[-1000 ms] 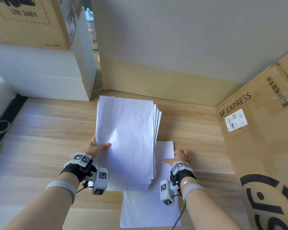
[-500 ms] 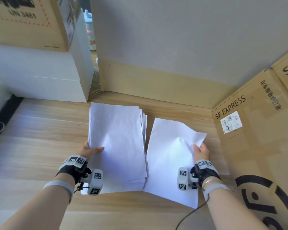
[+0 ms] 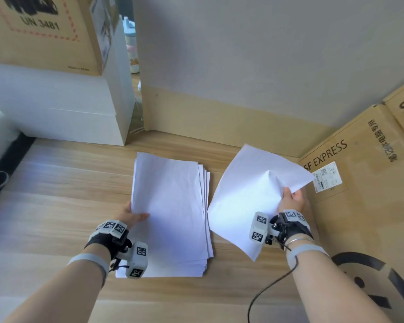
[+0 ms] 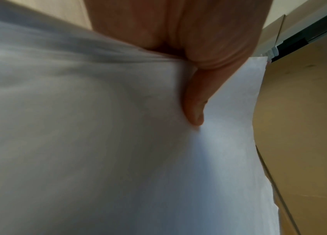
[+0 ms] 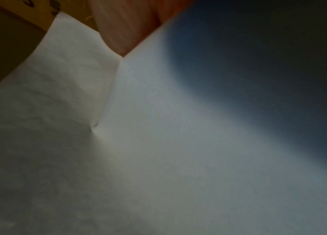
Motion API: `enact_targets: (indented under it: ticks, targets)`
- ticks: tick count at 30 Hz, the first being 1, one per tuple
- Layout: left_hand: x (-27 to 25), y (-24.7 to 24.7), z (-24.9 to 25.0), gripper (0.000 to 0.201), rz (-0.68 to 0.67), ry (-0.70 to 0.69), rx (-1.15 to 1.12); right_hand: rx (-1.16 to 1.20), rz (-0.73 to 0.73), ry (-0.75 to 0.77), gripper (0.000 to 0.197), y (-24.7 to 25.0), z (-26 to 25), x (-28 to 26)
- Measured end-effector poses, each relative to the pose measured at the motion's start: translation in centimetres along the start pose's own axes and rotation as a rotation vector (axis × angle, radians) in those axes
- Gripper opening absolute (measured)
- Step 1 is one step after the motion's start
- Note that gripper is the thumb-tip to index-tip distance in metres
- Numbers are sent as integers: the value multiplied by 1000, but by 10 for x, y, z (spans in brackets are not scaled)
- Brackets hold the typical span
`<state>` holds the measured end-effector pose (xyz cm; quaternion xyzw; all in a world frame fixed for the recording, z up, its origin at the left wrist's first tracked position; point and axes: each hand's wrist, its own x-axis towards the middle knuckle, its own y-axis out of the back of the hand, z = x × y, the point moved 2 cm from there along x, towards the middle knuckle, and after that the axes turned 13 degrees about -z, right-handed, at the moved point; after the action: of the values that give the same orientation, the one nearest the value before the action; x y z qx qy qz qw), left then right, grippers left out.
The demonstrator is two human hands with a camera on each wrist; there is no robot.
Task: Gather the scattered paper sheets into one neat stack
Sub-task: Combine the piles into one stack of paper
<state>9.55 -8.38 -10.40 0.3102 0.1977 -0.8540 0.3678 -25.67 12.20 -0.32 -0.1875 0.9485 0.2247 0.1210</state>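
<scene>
A stack of white paper sheets (image 3: 170,213) is held above the wooden table (image 3: 44,206), its right edges slightly fanned. My left hand (image 3: 131,215) grips the stack's left edge, thumb on top; the left wrist view shows the thumb (image 4: 194,103) pressing the top sheet of the stack (image 4: 98,143). A single white sheet (image 3: 250,194) hangs tilted to the right of the stack, creased near its right edge. My right hand (image 3: 292,201) pinches that edge. In the right wrist view the single sheet (image 5: 138,143) fills the frame and hides the fingers.
An SF EXPRESS cardboard box (image 3: 364,194) stands close on the right, almost touching the right hand. A white box (image 3: 56,113) with a brown carton (image 3: 40,31) on it stands at the back left. A cardboard-edged wall panel (image 3: 219,117) closes the back.
The right hand has lifted the single sheet off the table and carried it up and to the right, away from under the stack. The left hand has kept hold of the stack.
</scene>
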Motion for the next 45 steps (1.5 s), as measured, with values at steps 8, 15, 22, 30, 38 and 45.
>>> enact_targets:
  ticks: [8,15,22,30,38,45]
  targets:
    - [1,1,-4,53,-4,54,-13,36,43,-25,16,0,-14,7]
    - [1,-4,-2,53,11,71,-15,74,99,-36,24,0,-15,8]
    - [1,-9,-1,52,6,84,-26,83,53,-9,32,10,-29,4]
    - [-1,-29,4,61,-105,57,-50,-82,-195,-7,32,-54,7,-20]
    - [-5,-44,14,44,-65,-5,-63,-180,-546,-57,48,-103,29,-36]
    - [-1,-47,6,67,-106,31,-5,-335,-631,-75,74,-108,57,-48]
